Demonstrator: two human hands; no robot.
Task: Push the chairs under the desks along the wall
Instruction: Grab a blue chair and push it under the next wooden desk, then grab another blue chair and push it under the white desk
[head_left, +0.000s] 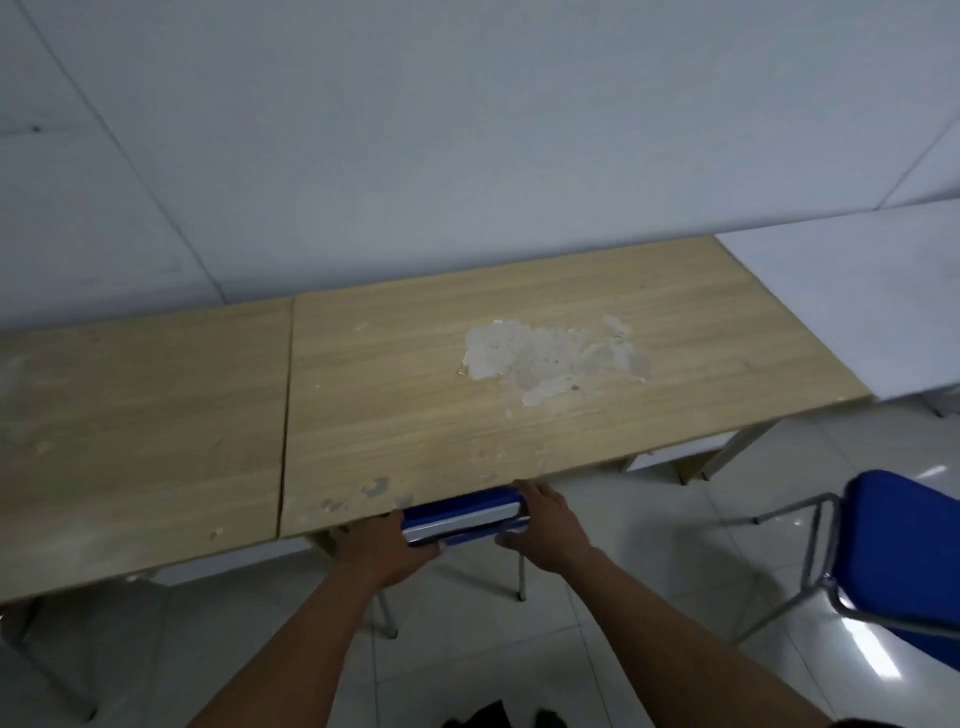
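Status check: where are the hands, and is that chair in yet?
Left hand and right hand on blue chair back. Chair nearly under wooden desk. Second blue chair out, right.

Two counters (519, 374) side by side along the wall (415, 130) ahead of me. A chair (462, 519) tucked under the right one's near edge, my left hand (387, 543) and right hand (545, 530) at its backrest ends. Another chair (898, 561) on the floor (649, 597), off to my right.
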